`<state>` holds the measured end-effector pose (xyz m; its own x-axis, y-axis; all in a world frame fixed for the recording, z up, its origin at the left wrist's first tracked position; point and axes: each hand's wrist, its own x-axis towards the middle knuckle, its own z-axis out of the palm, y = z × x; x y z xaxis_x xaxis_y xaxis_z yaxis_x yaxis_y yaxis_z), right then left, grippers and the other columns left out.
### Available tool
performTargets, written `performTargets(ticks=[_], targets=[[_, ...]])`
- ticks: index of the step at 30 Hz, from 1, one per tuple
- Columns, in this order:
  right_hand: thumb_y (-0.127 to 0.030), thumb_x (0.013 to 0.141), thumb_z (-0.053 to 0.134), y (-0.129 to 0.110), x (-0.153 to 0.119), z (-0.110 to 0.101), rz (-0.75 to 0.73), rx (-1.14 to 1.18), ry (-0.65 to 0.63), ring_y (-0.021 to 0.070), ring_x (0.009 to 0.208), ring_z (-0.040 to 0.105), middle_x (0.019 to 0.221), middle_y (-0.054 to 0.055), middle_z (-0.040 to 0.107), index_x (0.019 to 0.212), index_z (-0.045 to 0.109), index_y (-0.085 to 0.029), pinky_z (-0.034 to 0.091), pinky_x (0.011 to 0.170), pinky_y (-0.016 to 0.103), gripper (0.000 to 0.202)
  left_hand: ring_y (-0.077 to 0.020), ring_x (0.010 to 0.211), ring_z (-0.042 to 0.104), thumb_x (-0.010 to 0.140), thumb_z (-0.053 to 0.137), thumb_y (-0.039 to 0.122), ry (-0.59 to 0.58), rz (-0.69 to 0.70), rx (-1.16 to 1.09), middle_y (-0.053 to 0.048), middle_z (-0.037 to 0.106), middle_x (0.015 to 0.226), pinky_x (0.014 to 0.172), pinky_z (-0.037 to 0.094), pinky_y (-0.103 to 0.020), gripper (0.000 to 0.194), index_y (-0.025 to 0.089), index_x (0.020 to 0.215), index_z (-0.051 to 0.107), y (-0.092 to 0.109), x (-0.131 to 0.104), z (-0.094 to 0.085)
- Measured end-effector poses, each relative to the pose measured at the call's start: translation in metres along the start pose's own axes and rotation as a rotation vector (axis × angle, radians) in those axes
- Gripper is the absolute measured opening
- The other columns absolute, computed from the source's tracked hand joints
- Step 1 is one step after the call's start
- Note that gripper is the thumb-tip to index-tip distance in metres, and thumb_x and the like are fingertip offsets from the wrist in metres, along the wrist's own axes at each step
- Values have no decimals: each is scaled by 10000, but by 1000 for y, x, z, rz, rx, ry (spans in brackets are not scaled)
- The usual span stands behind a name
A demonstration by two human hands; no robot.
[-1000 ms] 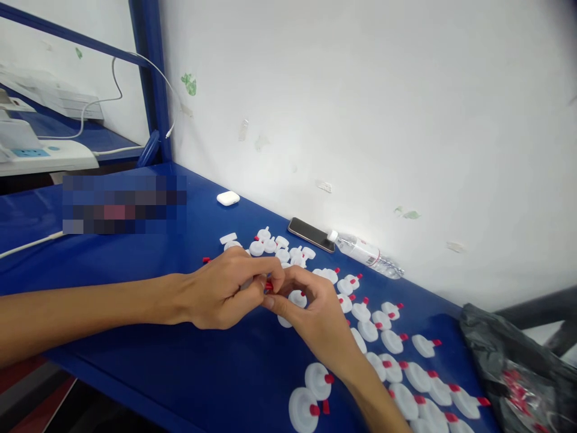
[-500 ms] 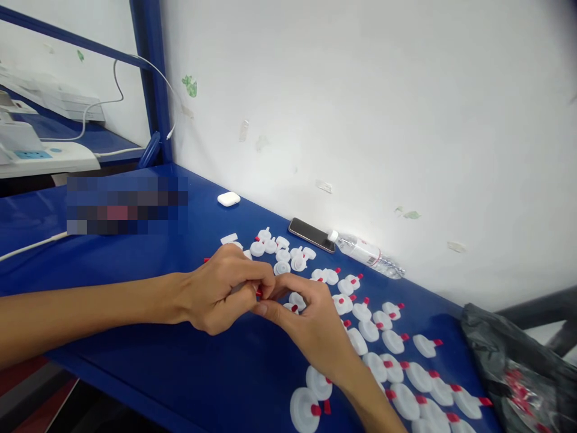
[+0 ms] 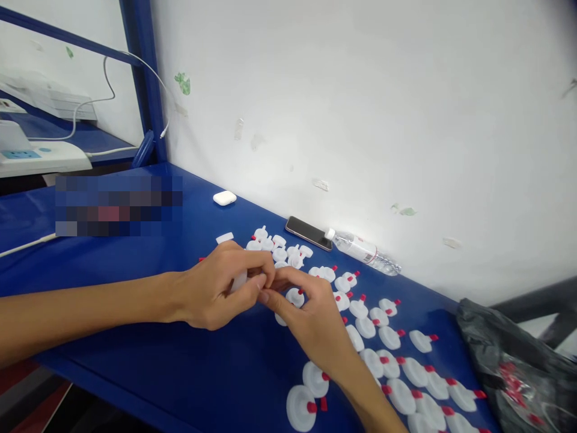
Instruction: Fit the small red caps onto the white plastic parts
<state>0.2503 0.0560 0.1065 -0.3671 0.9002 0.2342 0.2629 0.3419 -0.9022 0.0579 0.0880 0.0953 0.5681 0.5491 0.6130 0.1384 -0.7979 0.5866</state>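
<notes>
Over the blue table (image 3: 135, 361), my left hand (image 3: 229, 285) is closed around a white plastic piece (image 3: 238, 279), mostly hidden by the fingers. My right hand (image 3: 302, 307) meets it fingertip to fingertip; its thumb and fingers are pinched together, and what lies between them is hidden. Several white round caps with red tips (image 3: 390, 337) spread to the right of my right hand. Behind both hands lies a group of white caps (image 3: 279, 254), most showing no red tip. Two red-tipped caps (image 3: 301, 409) rest near the front.
A phone (image 3: 309, 233) and a plastic bottle (image 3: 365, 249) lie along the wall, with a white case (image 3: 224, 198) further left. At the right sits a dark bag (image 3: 496, 343) holding red pieces (image 3: 516, 385). A power strip (image 3: 49, 157) stands at the far left.
The view has shifted slightly. The red bit seen between my fingertips is now hidden, and more of the white piece shows in my left hand.
</notes>
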Motion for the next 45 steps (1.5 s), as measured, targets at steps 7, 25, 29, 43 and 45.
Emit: performTargets(ticks=[7, 25, 29, 43, 45], targets=[[-192, 896, 722, 4, 0, -8, -41, -59, 87, 157, 800, 687, 861, -39, 763, 1084, 718, -278, 532, 781, 286, 207, -43, 450, 419, 882, 686, 234, 118, -229, -40, 91, 515, 566, 427, 333, -161, 129, 188, 821, 582, 4, 9, 4], [-143, 964, 582, 1, -4, -10, -137, -120, 108, 138, 838, 678, 902, -21, 730, 1119, 707, -248, 527, 811, 277, 225, -16, 431, 403, 873, 696, 153, 234, -33, 106, 104, 495, 540, 420, 309, -131, 215, 173, 728, 538, -1, 9, 5], [-140, 968, 579, 0, -3, -9, -130, -113, 87, 141, 849, 687, 919, -20, 734, 1129, 698, -250, 530, 815, 286, 228, -20, 434, 403, 887, 650, 133, 192, -34, 106, 115, 499, 554, 430, 320, -130, 172, 187, 789, 519, -2, 7, 7], [-114, 957, 550, 0, -7, -10, -116, -126, 75, 166, 962, 698, 1168, 9, 723, 1282, 603, -287, 557, 912, 357, 372, -71, 602, 631, 882, 576, 82, 116, 213, 244, 14, 717, 819, 591, 503, -162, 272, 189, 1129, 612, -4, 1, 9], [-92, 936, 541, 1, -9, -10, -106, -155, 76, 178, 1023, 692, 1282, 12, 686, 1338, 566, -314, 546, 973, 399, 459, -77, 633, 665, 885, 577, 72, 100, 233, 242, 9, 739, 856, 605, 517, -162, 320, 195, 1180, 602, -6, 0, 9]])
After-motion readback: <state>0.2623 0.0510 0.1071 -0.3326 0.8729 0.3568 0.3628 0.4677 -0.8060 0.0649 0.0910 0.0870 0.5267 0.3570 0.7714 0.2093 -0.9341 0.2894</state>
